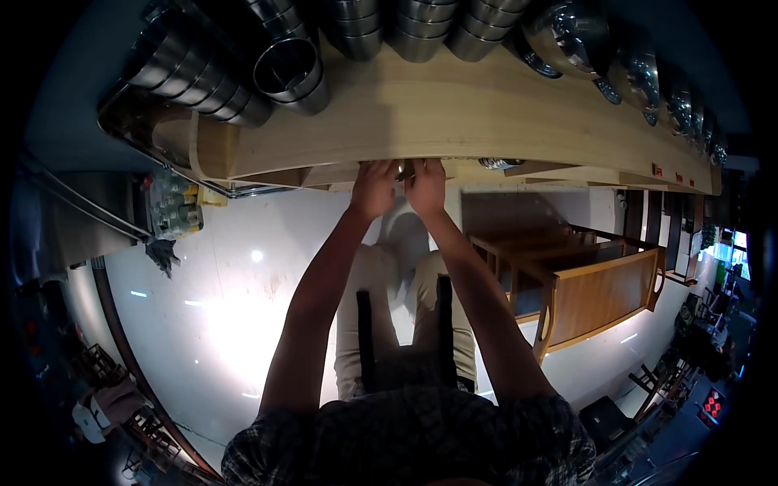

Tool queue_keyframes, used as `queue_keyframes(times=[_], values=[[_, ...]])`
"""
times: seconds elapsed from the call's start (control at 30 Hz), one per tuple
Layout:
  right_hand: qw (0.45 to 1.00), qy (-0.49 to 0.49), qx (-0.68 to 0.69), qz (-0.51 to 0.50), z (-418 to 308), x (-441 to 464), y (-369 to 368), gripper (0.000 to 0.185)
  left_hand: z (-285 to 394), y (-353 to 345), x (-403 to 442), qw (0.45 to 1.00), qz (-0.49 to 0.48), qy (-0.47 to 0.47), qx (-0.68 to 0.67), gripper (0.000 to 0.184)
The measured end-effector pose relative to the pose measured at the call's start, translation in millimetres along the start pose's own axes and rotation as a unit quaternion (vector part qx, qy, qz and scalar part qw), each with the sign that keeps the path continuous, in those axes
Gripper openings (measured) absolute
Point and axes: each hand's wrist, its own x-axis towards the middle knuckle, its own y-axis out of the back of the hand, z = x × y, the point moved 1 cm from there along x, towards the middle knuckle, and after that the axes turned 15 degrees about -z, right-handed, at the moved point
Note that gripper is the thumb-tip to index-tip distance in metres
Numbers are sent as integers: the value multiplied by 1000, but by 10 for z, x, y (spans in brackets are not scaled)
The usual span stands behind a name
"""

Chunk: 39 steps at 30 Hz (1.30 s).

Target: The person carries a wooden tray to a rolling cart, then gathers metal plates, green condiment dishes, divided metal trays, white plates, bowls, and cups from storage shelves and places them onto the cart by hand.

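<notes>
Both forearms stretch forward to the underside of a wooden counter (454, 105). My left hand (375, 188) and my right hand (425, 186) are side by side at the shelf opening below its front edge. A small shiny metal piece (403, 171) shows between them; most of it is hidden by the hands and the counter edge. My fingers look curled inward on both sides of it, their tips out of sight. Above, stacked metal cups (421, 28) line the back of the counter, and one cup's open mouth (288, 69) faces me.
Metal bowls (567, 36) stand along the counter's right side. Silvery items (500, 163) lie on the shelf right of my hands. A wooden cart (604, 296) is on the floor at right. Several bottles (177, 202) stand at left beside a metal unit (77, 215).
</notes>
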Motion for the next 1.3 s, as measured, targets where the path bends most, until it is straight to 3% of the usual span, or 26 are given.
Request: queue_keyframes(times=[0.03, 0.07, 0.13, 0.47, 0.6, 0.8, 0.97, 1.2, 1.3], values=[[994, 101, -51, -3, 21, -24, 18, 53, 29, -14, -35, 998, -18, -63, 3, 57], [974, 202, -102, -5, 64, -53, -15, 55, 23, -62, -84, 998, -13, -62, 5, 57], [971, 204, -123, -19, 219, -108, -183, 53, -41, -189, -126, 996, -49, -35, 59, 53], [936, 319, -134, 64, 572, 38, -332, 35, -317, -633, -84, 978, 80, -60, 181, 47], [917, 357, -143, 104, 659, 70, -371, 26, -311, -658, -119, 976, 110, -69, 176, 45], [911, 392, -111, 61, 675, 118, -199, 22, -353, -596, -191, 974, 171, -102, 107, 36], [878, 442, -137, 118, 615, 131, -98, 22, -338, -629, -121, 966, 213, -86, 121, 30], [882, 433, -95, 159, 584, 77, -109, 15, -408, -633, -54, 972, 190, -106, 85, 37], [870, 449, -119, 167, 616, 20, -170, 17, -378, -571, -92, 956, 235, -105, 138, 34]])
